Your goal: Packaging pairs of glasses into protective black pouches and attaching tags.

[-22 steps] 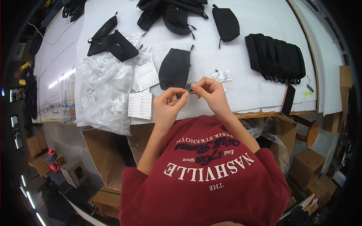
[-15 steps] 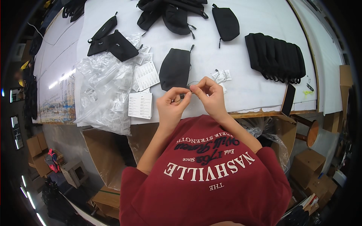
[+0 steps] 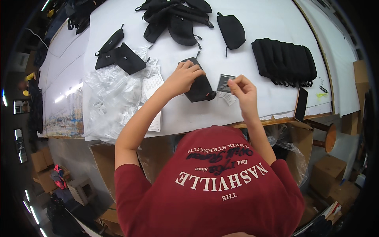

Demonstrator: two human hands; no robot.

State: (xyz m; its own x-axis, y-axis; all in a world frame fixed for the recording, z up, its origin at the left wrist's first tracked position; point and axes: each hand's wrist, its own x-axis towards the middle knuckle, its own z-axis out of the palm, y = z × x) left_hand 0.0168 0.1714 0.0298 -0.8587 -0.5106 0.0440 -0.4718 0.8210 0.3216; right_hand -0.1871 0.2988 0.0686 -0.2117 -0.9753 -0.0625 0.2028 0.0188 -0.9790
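Note:
A black zip pouch (image 3: pixel 200 87) lies tilted in front of me, with a small red tab near its lower right corner. My left hand (image 3: pixel 182 80) grips its upper left side, fingers bent over the fabric. Just to the right, my right hand (image 3: pixel 244 91) pinches a dark printed hang tag (image 3: pixel 224 83) between thumb and fingers. Whether the tag is tied to the pouch is too small to tell. White paper labels (image 3: pixel 227 98) lie on the table below the dark tag.
Clear plastic bags (image 3: pixel 104 102) and white printed cards (image 3: pixel 152 85) are left of the pouch. More black pouches (image 3: pixel 175 17) are piled at the back. A row of pouches (image 3: pixel 284 61) lies at right, near a phone-like dark slab (image 3: pixel 301 104) at the table edge.
My hands have moved apart from their pinch together near the table edge. The left one has taken hold of the pouch and turned it; the right one now holds up the dark tag.

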